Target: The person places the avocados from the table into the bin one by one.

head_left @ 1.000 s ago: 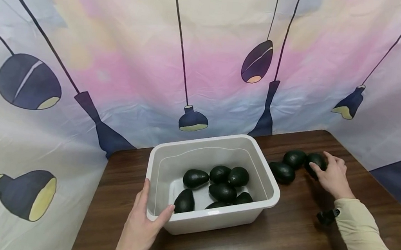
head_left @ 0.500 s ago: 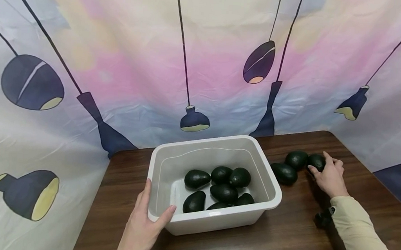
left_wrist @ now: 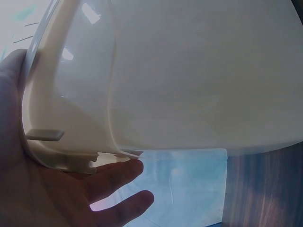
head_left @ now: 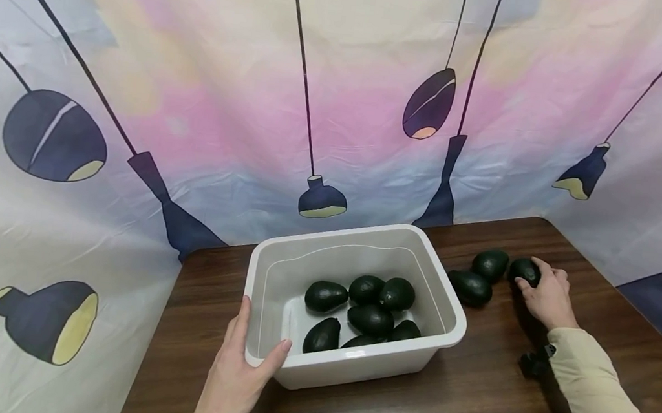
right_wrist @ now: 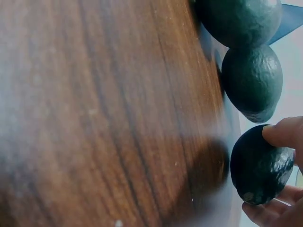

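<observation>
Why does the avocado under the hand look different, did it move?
Yes. The gripped avocado has parted from the middle avocado, shifting slightly right; the right hand grips it.

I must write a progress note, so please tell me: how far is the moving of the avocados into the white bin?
Done: about six avocados already lie in the white bin. In hand: the right hand grips one avocado on the brown table, not yet lifted, while the left hand holds the bin's near corner. Left: two more avocados wait on the table beside the bin, plus the gripped one.
</observation>
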A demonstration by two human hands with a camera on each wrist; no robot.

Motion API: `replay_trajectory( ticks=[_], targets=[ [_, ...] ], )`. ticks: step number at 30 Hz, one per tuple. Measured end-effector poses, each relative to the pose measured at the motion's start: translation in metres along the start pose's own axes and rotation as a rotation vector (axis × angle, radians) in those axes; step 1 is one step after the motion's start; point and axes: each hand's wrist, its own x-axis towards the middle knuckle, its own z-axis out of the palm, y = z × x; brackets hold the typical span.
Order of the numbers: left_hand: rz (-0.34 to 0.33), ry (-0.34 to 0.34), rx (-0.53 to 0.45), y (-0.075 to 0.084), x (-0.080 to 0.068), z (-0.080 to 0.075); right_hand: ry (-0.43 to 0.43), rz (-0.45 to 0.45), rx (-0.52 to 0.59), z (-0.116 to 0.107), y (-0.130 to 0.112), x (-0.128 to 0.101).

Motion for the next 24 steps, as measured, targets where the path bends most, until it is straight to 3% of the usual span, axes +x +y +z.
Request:
replay_trajectory(
  ticks=[9,24],
  targets=[
    [-0.003,-0.004,0.009,0.0,0.001,0.0,0.056,0.009,0.032,-0.013,-0.01,-0.007],
    [-0.011,-0.013,0.006,-0.001,0.001,0.0,0.194,-0.096,0.087,-0.042,-0.053,-0.015]
  ],
)
